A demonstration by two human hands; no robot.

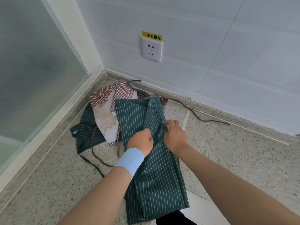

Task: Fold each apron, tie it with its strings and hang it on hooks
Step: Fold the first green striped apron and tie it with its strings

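Observation:
A green pinstriped apron [154, 172] lies folded into a long strip on the speckled stone counter, its near end hanging over the front edge. My left hand [141, 141], with a light blue band on the wrist, pinches the cloth at the strip's middle. My right hand [174, 135] grips the same apron just to the right, at a folded flap. A second green striped apron [84, 127] lies crumpled to the left. On it rests a red-checked apron [112, 93] with a stained white lining. Dark strings [204, 118] trail to the right.
The counter [235, 156] meets a white tiled wall with an electrical socket [151, 49] under a yellow warning label. A frosted glass pane [32, 70] in a white frame closes the left side. No hooks are in view.

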